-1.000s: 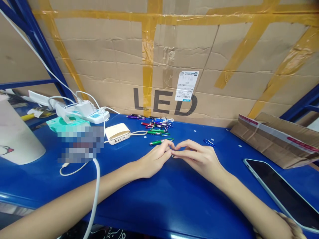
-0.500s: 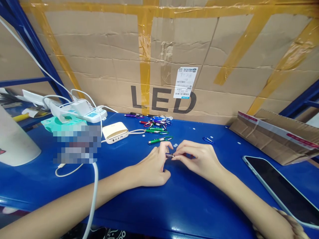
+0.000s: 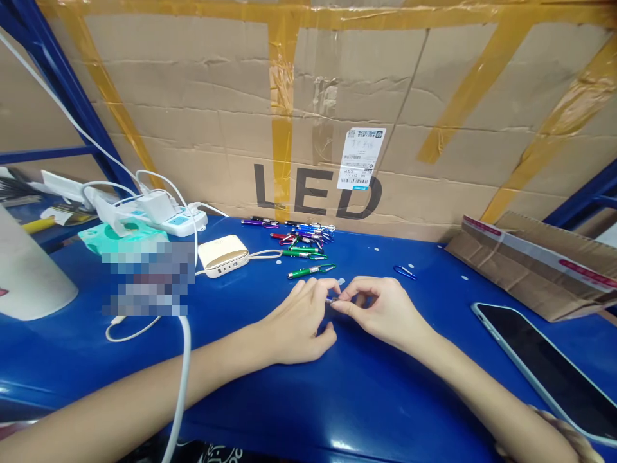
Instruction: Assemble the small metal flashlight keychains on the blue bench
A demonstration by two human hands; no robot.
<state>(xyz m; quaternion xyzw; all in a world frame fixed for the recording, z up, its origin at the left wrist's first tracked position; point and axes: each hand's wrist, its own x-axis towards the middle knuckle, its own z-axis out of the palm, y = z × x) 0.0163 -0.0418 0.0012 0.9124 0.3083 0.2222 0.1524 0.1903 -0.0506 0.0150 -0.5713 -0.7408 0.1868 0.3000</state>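
Between my hands, above the blue tabletop, is a small blue penlight, mostly hidden by fingers. My left hand is closed around its body, knuckles up. At its right end, my right hand pinches the tip between thumb and forefinger; what exactly the tip carries is too small to make out. Just beyond my left hand lies a green penlight with a green carabiner clip. A loose blue carabiner rests beyond my right hand. Farther back sits a pile of penlights in several colours.
A cream power bank with a cable lies left of the pile. At far left are a power strip and a white cup-like container. On the right are a phone and an open cardboard box. A large carton stands behind.
My left hand has turned slightly, its fingers now covering more of the penlight. My right fingers still pinch its end, a little shifted. The view has moved slightly.
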